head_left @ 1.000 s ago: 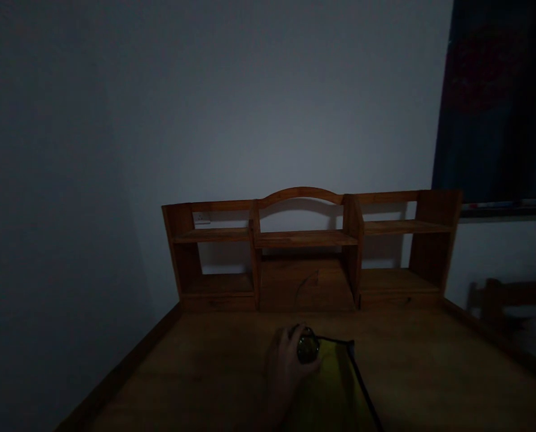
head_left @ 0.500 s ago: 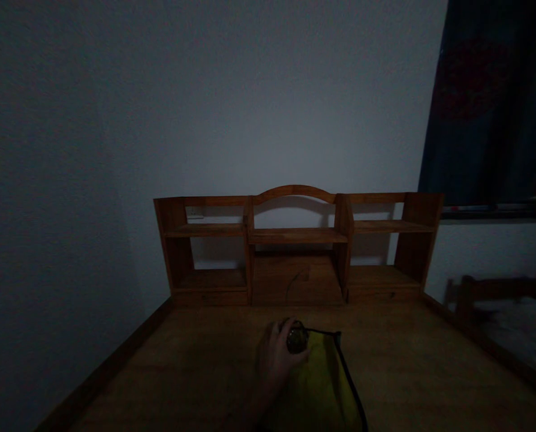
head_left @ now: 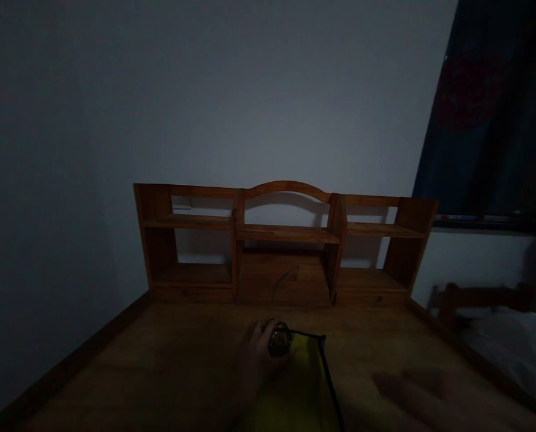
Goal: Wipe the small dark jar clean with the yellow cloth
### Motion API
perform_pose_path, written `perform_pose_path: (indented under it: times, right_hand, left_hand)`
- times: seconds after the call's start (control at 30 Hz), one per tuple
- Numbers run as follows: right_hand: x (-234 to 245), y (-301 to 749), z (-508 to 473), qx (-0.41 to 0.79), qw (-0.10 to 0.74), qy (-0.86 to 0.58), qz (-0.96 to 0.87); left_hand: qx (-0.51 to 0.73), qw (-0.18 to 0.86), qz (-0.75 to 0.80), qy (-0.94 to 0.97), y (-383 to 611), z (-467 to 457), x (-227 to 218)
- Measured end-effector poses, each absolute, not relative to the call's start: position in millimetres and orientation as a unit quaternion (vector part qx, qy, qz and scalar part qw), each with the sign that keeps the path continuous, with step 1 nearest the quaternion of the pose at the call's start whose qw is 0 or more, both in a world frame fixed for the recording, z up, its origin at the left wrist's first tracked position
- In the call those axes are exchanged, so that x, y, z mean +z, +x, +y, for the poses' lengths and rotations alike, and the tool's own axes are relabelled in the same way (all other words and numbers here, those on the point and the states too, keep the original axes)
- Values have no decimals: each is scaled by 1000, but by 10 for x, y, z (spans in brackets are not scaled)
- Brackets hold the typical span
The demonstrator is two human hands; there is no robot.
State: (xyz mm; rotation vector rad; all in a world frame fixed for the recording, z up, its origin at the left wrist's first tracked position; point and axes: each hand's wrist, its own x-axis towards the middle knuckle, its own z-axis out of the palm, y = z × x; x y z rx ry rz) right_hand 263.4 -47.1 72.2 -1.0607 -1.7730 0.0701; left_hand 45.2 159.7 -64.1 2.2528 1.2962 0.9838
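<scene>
My left hand (head_left: 259, 354) is closed round a small, round, dark glass object (head_left: 280, 339) with a shiny surface; the dim light hides its exact kind. The object is at the top left corner of a yellow cloth (head_left: 299, 384) with a black edge, which lies on the wooden desk. At the lower right my right hand (head_left: 443, 399) is over the desk, smeared by motion. Its fingers look stretched out toward the left, apart from the cloth, and nothing shows in them.
A wooden shelf unit (head_left: 288, 234) with several compartments stands along the back of the desk (head_left: 160, 360), against the pale wall. A raised wooden rim (head_left: 452, 342) runs along the desk's right side. Beyond it are a chair-like wooden frame (head_left: 484, 297) and pale fabric (head_left: 515, 342).
My right hand has come into view at the lower right. The view has shifted and tilted slightly, while my left hand keeps hold of the glass object by the cloth's corner.
</scene>
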Motion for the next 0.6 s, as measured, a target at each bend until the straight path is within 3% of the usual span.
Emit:
perform_pose_path:
  times: [0.03,0.1,0.13,0.2,0.33,0.6]
  right_hand:
    - [752,2652,-385,16,500,-441,-745]
    - [759,2662,-103,-97,368,-443,-812]
    - [718,2658,71,-138,340,-461,-808]
    - [539,2643,414,-125,283,-542,-782]
    - [-9,2631,831,-19,298,-667,-682]
    - [-441,2575,844,104,310,-648,-688]
  left_hand:
    - [353,183,453,798,452,1592,-633]
    - [359,193,445,797,459,1577,-616]
    - [360,201,443,796,463,1568,-608]
    - [365,215,435,794,469,1556,-595]
    - [366,208,419,805,463,1564,-598]
    - [331,85,379,860,489,1616,-730]
